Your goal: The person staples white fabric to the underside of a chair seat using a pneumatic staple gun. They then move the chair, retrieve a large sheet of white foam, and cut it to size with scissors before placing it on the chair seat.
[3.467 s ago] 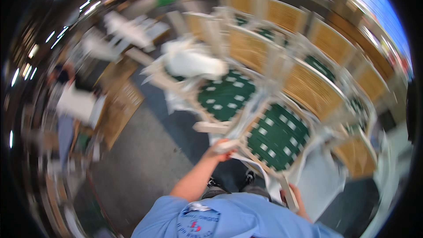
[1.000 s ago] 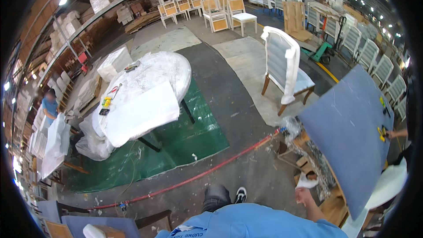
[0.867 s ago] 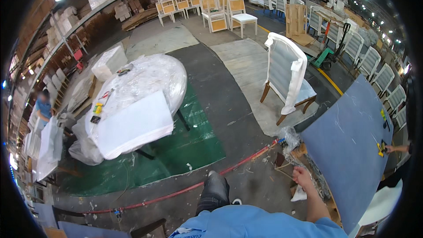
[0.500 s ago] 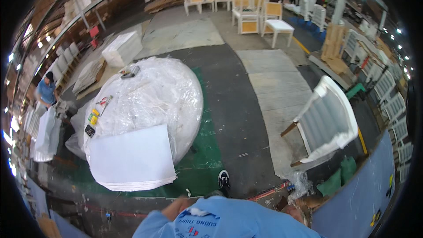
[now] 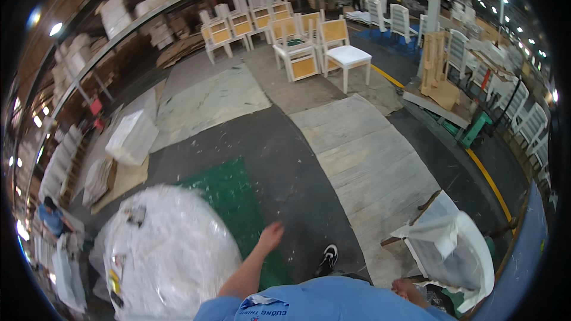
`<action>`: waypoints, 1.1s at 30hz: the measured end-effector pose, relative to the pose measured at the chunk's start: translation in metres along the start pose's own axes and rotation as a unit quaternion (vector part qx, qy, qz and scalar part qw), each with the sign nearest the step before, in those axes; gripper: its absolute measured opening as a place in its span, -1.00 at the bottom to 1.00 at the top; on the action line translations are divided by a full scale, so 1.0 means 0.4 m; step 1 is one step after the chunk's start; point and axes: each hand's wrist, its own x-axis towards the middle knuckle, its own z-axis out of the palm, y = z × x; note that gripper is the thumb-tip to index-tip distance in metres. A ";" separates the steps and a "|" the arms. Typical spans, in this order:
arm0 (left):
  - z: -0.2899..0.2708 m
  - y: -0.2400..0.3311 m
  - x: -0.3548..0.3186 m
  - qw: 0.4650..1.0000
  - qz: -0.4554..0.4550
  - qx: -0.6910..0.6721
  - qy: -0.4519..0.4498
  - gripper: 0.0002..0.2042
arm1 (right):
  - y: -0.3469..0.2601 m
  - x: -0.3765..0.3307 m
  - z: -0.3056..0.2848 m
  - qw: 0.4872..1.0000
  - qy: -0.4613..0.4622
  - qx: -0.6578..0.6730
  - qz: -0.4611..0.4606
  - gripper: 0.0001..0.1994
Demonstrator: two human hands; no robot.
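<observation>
My left hand (image 5: 272,236) reaches forward over the dark floor and green mat, its fingers loosely curled with nothing seen in them. To its left stands a round bundle (image 5: 172,249) wrapped in clear plastic film, with small tools and yellow items on its left side. Low at my right side, my right hand (image 5: 407,289) is partly hidden by my body, its fingers curled in and nothing visible in it. Just beyond it is a chair (image 5: 452,244) with a white-wrapped frame and brown legs; whether my hand touches it cannot be told.
Flattened cardboard (image 5: 363,142) covers the floor ahead. White-and-yellow chairs (image 5: 297,47) are grouped at the back, a white block-shaped stack (image 5: 132,137) at left. A green pallet jack (image 5: 476,128) stands at right. A person in blue (image 5: 52,217) works at far left. A blue panel (image 5: 526,255) borders the right.
My view has shifted forward and right. My left arm has swung out ahead. The wrapped chair is now closer to my right side, and the white sheets on the bundle are out of view.
</observation>
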 end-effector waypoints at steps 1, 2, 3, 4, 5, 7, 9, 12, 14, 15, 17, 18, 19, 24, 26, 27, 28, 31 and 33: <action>-0.006 -0.010 -0.004 0.994 -0.093 0.002 -0.064 -0.65 | -0.120 0.042 0.002 0.998 0.012 -0.049 0.032 -0.73; -0.012 -0.021 0.005 0.959 0.059 0.244 -0.130 -0.71 | -0.206 0.066 0.014 0.998 -0.001 -0.048 -0.047 -0.66; -0.019 -0.037 -0.004 0.962 0.002 0.217 -0.168 -0.72 | -0.327 0.090 0.027 0.992 0.058 -0.079 -0.083 -0.58; -0.028 -0.050 0.007 0.966 -0.158 0.115 -0.170 -0.73 | -0.447 0.115 0.041 0.989 0.030 -0.064 -0.130 -0.54; -0.037 -0.066 0.020 0.945 -0.292 0.008 -0.146 -0.74 | -0.554 0.141 0.057 0.989 0.061 -0.075 -0.116 -0.48; -0.055 -0.080 0.101 0.915 -0.378 -0.044 -0.132 -0.76 | -0.757 0.199 0.068 0.984 0.009 -0.038 -0.174 -0.49; -0.066 -0.072 0.227 0.898 -0.417 -0.055 -0.132 -0.78 | -0.915 0.261 0.057 0.988 0.021 -0.037 -0.148 -0.48; -0.091 -0.023 0.476 0.882 -0.448 -0.063 -0.135 -0.81 | -1.105 0.378 0.000 0.987 0.057 -0.039 -0.144 -0.52; -0.124 0.041 0.673 0.886 -0.439 -0.067 -0.133 -0.83 | -1.195 0.426 -0.037 0.990 0.095 0.018 -0.106 -0.55; -0.143 0.080 0.775 0.889 -0.433 -0.067 -0.130 -0.84 | -1.245 0.456 -0.056 0.987 0.154 0.030 -0.039 -0.56; -0.191 0.180 0.997 0.905 -0.401 -0.073 -0.120 -0.86 | -1.308 0.473 -0.084 0.981 0.175 0.081 -0.004 -0.56; -0.223 0.249 1.113 0.918 -0.372 -0.085 -0.112 -0.87 | -1.346 0.473 -0.098 0.969 0.225 0.086 0.058 -0.56; -0.260 0.322 1.246 0.928 -0.344 -0.106 -0.096 -0.87 | -1.377 0.478 -0.109 0.974 0.195 0.112 0.028 -0.53; -0.341 0.785 1.947 0.972 -0.174 -0.152 0.037 -0.67 | -1.600 0.578 -0.162 0.967 0.205 0.143 0.057 -0.40; -0.329 0.960 2.173 0.986 -0.044 -0.154 0.038 -0.60 | -1.724 0.649 -0.192 0.964 0.188 0.182 0.046 -0.39; -0.302 1.026 2.272 0.987 -0.054 -0.146 0.042 -0.59 | -1.791 0.699 -0.217 0.957 0.218 0.172 0.086 -0.38; -0.283 1.084 2.348 0.988 0.006 -0.151 0.021 -0.57 | -1.878 0.743 -0.249 0.961 0.194 0.189 0.053 -0.38; -0.186 1.234 2.526 0.989 0.023 -0.144 -0.027 -0.55 | -2.180 0.876 -0.396 0.963 0.210 0.167 0.014 -0.36; -0.128 1.246 2.542 0.987 -0.059 -0.135 -0.069 -0.56 | -2.398 0.958 -0.473 0.966 0.208 0.140 -0.057 -0.34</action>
